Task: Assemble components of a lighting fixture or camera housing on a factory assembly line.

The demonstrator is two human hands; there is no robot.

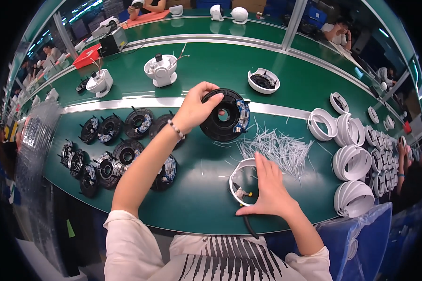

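Note:
My left hand [199, 107] grips a round black housing [215, 127] by its upper left rim, raised above the bench. A blue circuit board [242, 116] sits along the housing's right side, and a hole opens in its middle. My right hand [273, 189] spans a white plastic ring [233, 180], thumb at its near edge and fingers at its far edge. The ring's right side is hidden behind that hand. Through the ring shows part of a hand tool with yellow and metal parts; its dark handle [250, 227] sticks out toward me.
Several black housings with boards [109, 129] lie at left. A pile of thin white strips [279, 150] lies beyond my right hand. White rings [351, 162] stand stacked at right. Across a metal rail, a belt carries white camera bodies [160, 70] and a white shell [263, 81]. Other people sit around.

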